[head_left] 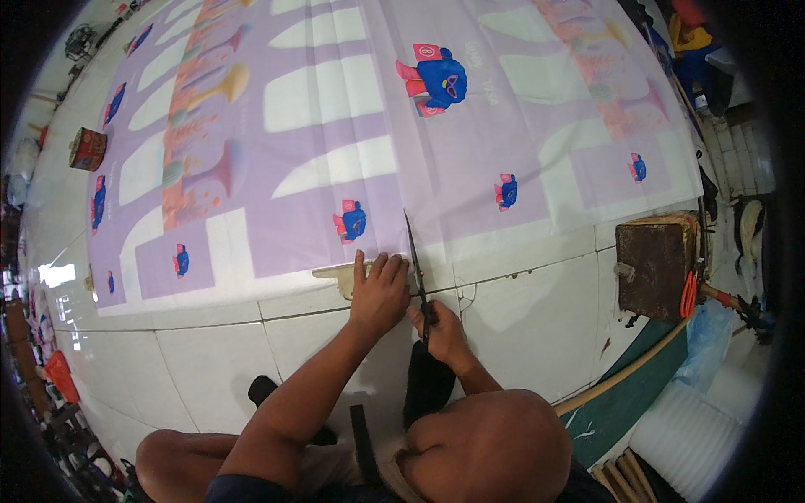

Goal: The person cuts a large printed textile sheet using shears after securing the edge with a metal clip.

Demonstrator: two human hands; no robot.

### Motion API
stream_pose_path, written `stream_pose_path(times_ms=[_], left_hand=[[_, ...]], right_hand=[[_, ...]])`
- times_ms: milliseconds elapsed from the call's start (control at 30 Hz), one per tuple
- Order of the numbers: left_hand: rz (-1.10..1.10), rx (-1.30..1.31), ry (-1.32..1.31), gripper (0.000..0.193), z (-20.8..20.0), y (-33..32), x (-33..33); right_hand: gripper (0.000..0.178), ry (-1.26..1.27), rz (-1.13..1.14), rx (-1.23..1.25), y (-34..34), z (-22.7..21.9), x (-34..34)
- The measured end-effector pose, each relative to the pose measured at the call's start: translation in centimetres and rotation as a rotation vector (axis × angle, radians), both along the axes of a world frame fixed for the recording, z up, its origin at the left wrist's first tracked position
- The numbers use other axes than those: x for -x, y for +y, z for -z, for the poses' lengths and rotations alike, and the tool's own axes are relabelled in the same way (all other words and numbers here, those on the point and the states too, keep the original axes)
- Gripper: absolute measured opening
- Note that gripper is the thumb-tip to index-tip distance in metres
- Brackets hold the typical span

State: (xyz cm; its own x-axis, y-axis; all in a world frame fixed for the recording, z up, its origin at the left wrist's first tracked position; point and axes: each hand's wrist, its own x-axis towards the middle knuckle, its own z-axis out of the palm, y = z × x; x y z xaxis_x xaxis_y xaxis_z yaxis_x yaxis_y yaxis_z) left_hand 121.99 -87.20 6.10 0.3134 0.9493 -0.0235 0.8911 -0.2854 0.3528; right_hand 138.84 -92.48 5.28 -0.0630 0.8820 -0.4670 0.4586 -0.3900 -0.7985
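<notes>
A wide lavender printed fabric sheet [310,230], with white shapes and blue-and-pink cartoon figures, spreads over the tiled floor. My left hand [381,292] lies palm down at its near edge, fingers stretched over the material. Beside it, my right hand [442,331] is closed round the handles of dark long-bladed scissors [417,264]. Their blades point away from me, with the tip at a line running through the sheet. Part of a pale flat piece [338,278] shows by my left hand; the hand hides the rest, so I cannot tell its kind.
A worn brown box-like block [652,267] stands at the sheet's near right corner, with an orange loop [689,293] beside it. A red tin [87,149] sits on the left edge. Lower right are a curved wooden pole [625,381], green mat [616,411] and white foam roll [692,432].
</notes>
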Motion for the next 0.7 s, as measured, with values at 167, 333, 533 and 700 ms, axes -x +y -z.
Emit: stream_pose_path(times_ms=[167,333,533,700], left_hand=[[-0.004,-0.079,-0.018,0.051,0.6,-0.6,0.4],[0.014,-0.065,0.005,0.057,0.8,-0.7,0.3],[0.062,0.002,0.053,0.072,0.3,-0.9,0.7],[0.078,0.070,0.118,0.078,-0.1,-0.6,0.3]], right_hand=[[0.043,0.017,0.007,0.035,0.1,-0.4,0.8],[0.044,0.072,-0.007,0.115,0.3,-0.6,-0.1],[0.058,0.241,-0.041,0.305,2.6,-5.0,-0.8],[0.057,0.206,-0.046,0.295,2.8,-3.7,-1.3]])
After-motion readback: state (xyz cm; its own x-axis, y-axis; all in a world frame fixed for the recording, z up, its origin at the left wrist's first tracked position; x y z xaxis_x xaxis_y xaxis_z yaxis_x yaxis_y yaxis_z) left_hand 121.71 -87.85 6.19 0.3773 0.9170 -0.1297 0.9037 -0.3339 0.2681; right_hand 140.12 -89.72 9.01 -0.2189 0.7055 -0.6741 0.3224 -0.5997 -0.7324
